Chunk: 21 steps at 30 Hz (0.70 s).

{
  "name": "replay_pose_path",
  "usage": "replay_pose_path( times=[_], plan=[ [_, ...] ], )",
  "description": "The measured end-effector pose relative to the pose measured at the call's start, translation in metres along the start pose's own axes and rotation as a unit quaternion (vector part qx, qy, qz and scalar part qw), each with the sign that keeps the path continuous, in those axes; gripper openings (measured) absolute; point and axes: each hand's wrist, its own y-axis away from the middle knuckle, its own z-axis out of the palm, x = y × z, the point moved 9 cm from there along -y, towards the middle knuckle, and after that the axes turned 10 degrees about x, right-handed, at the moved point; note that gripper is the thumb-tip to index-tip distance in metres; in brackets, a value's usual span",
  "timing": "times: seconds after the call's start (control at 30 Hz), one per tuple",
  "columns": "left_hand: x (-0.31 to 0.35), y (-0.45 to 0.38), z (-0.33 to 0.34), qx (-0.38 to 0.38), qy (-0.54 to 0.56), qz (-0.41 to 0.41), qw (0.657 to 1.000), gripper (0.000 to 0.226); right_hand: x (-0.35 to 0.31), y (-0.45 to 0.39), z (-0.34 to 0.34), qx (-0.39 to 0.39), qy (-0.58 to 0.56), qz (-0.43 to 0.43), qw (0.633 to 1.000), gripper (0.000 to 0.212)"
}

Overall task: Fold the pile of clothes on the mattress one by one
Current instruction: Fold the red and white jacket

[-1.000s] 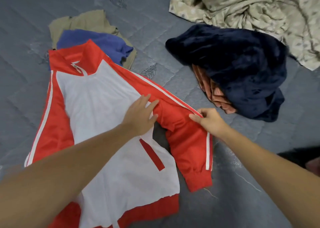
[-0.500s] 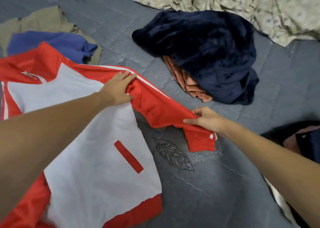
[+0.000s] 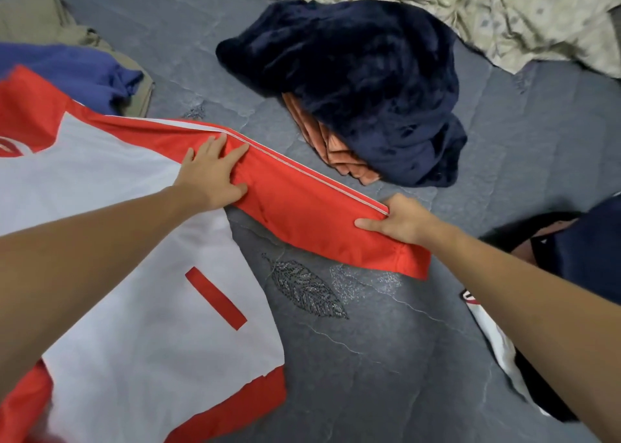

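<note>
**Both hands on the red sleeve**

The left hand (image 3: 211,173) lies flat with straight fingers pressing the red-and-white jacket (image 3: 134,241) where the sleeve (image 3: 312,204) meets the shoulder. The right hand (image 3: 400,222) pinches the sleeve near the cuff, thumb on top, with the sleeve stretched straight between the two hands, towards 4 o'clock from the shoulder. The jacket lies front up on the grey quilted mattress (image 3: 386,358), filling the 9 o'clock side. At 12 o'clock sits a dark navy fleece (image 3: 363,82) heaped over an orange garment (image 3: 332,153). A blue garment (image 3: 74,72) on a khaki one (image 3: 30,19) lies at 10 o'clock. A crumpled patterned sheet (image 3: 470,12) spreads at 1 o'clock.
</note>
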Motion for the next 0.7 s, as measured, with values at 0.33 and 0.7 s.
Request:
replay_pose_path(
  times=[0.33, 0.7],
  plan=[
    [0.005, 0.043, 0.010, 0.113, 0.055, 0.011, 0.992, 0.088, -0.040, 0.051, -0.012, 0.287, 0.224, -0.177, 0.914, 0.050],
    [0.010, 0.205, 0.059, 0.113, 0.074, 0.029, 0.990, 0.082, -0.066, 0.070, 0.082, 0.183, 0.159, -0.132, 0.961, 0.064]
  ],
)
